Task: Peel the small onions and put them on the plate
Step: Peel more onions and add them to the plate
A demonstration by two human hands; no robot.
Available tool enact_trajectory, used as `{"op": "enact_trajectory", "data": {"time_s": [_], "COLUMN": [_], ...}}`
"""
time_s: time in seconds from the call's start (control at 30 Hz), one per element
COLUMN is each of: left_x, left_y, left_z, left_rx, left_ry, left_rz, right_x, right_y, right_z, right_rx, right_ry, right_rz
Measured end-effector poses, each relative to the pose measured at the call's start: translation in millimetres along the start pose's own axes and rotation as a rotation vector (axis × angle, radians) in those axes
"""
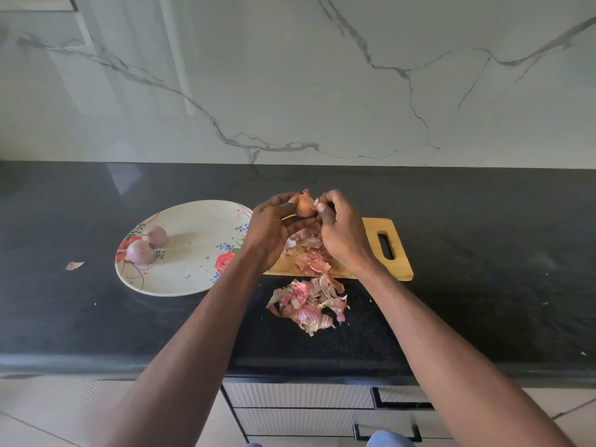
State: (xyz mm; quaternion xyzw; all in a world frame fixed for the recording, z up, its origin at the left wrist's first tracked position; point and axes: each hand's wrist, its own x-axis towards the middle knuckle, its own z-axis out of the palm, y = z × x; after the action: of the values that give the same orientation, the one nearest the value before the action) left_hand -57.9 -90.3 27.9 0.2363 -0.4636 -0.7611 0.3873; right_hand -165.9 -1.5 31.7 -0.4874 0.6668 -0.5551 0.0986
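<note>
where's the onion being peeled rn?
Head view, centre: the unpeeled onion is held between the left hand and right hand, above the cutting board, right of the plate.

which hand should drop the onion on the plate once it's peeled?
Left, probably. The left hand already grips the onion and sits right beside the plate, which lies on its side. The right hand only pinches skin, over the cutting board.

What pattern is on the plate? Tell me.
Cream plate with red roses and blue sprigs; head view.
</note>
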Motion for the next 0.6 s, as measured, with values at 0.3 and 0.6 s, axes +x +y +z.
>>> {"op": "enact_trajectory", "data": {"time_s": [0.3,0.6], "left_x": [1.3,-0.4], "left_y": [3.6,9.9], "left_z": [-0.1,-6.0], "left_rx": [-0.103,-0.118], "left_ry": [-0.002,0.023], "left_rz": [-0.028,-0.012], "right_x": [-1.4,3.9], "right_y": [3.4,6.2], "right_z": [3.1,-3.1], "right_rx": [-0.069,0.029], "right_ry": [0.009,0.003], "right_rz": [-0.019,0.073]}}
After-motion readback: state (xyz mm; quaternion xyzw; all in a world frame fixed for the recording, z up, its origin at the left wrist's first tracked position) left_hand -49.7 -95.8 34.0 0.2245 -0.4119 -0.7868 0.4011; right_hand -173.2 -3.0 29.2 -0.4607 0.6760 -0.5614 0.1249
